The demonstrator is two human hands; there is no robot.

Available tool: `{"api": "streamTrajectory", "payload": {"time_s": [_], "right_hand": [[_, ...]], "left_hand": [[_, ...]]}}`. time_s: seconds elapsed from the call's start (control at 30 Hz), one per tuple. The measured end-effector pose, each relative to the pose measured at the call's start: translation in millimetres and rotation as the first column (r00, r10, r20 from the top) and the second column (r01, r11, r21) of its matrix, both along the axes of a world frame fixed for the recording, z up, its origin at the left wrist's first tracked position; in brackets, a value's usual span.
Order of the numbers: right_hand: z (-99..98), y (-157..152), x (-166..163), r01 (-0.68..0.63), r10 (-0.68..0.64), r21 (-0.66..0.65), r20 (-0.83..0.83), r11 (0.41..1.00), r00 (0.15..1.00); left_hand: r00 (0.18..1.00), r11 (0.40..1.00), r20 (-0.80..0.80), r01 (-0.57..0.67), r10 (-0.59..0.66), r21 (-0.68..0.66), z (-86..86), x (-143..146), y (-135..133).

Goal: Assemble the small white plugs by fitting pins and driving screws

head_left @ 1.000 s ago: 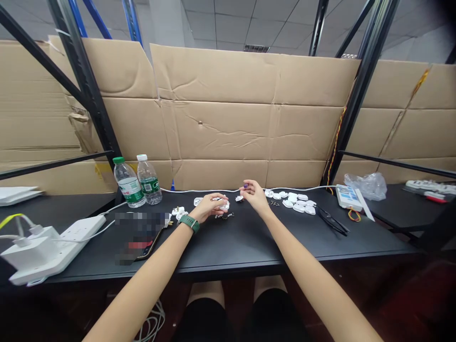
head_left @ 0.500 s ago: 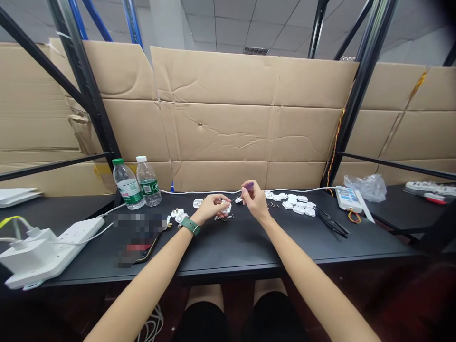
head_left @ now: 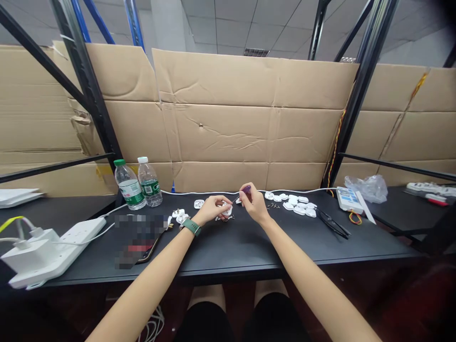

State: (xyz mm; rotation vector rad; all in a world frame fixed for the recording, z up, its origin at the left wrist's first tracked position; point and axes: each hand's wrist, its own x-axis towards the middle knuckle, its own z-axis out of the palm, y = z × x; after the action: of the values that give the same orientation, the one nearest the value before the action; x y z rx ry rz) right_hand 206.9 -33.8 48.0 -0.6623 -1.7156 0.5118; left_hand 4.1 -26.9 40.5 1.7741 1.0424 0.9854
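My left hand [head_left: 214, 209], with a green watch on its wrist, is closed on a small white plastic plug part [head_left: 227, 211] just above the table. My right hand [head_left: 252, 204] grips the purple handle of a screwdriver [head_left: 246, 189]. Its thin shaft slants down to the left toward the white part; whether the tip touches it I cannot tell. Small metal pieces [head_left: 231, 218] lie under the left hand. More white plug parts [head_left: 180, 216] lie left of it, and a single white piece [head_left: 198, 204] sits behind. To the right lie small screws or pins [head_left: 273, 206].
Several white covers [head_left: 299, 207] are grouped on the right, beside black glasses [head_left: 333, 223]. Farther right are a white box with wires [head_left: 349, 199] and a plastic bag [head_left: 366, 188]. Two bottles [head_left: 130, 190], a phone [head_left: 147, 251] and a power strip [head_left: 76, 243] stand or lie left. Cardboard [head_left: 221, 133] walls the back.
The right hand has shifted slightly, and the screwdriver handle has tipped lower and to the left. The left hand still holds the white part. The view has moved a little.
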Motion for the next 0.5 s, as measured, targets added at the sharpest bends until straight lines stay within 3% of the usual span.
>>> {"api": "streamTrajectory", "payload": {"time_s": [0.17, 0.3, 0.5], "right_hand": [[2.4, -2.5, 0.3, -0.032, 0.032, -0.012, 0.036, 0.999, 0.999], [2.2, 0.9, 2.4, 0.052, -0.052, 0.002, 0.1, 0.999, 0.994], [-4.2, 10.1, 5.2, 0.168, -0.202, 0.137, 0.288, 0.976, 0.936]], "left_hand": [[0.999, 0.999, -0.031, -0.008, 0.01, 0.038, -6.3, -2.9, 5.1], [0.996, 0.995, -0.08, -0.03, 0.037, 0.091, -9.4, -4.6, 7.7], [0.959, 0.949, -0.145, -0.203, 0.242, 0.241, -2.3, -6.8, 4.8]]}}
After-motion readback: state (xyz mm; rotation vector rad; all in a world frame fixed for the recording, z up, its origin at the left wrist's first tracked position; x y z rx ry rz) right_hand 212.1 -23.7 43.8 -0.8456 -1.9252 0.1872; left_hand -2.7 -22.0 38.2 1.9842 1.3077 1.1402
